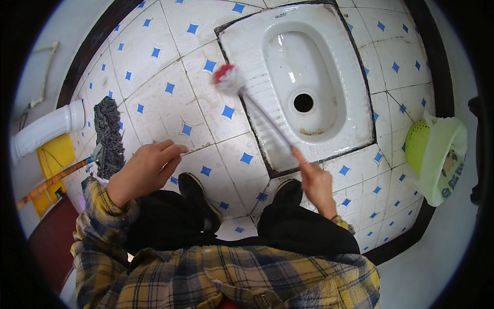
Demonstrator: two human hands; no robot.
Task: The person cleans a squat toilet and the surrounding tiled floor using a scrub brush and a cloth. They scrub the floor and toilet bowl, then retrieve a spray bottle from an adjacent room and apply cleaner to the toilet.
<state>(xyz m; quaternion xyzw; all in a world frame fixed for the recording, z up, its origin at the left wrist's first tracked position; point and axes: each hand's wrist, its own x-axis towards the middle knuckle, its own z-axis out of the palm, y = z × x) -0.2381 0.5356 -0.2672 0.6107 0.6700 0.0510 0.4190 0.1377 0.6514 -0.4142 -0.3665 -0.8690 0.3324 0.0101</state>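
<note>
My right hand grips the end of the long thin handle of a toilet brush. Its round red and white head, slightly blurred, is over the left edge of the white ceramic squat toilet, beside the ribbed footrest. Brown stains mark the lower end of the toilet's bowl, below the dark drain hole. My left hand hangs above the tiled floor left of the toilet, its fingers loosely bent and holding nothing.
A grey mop with an orange handle, a white pipe and a yellow container are at the left. At the right wall stands a green perforated basket with a bag liner. My shoes rest on the tiles below the toilet.
</note>
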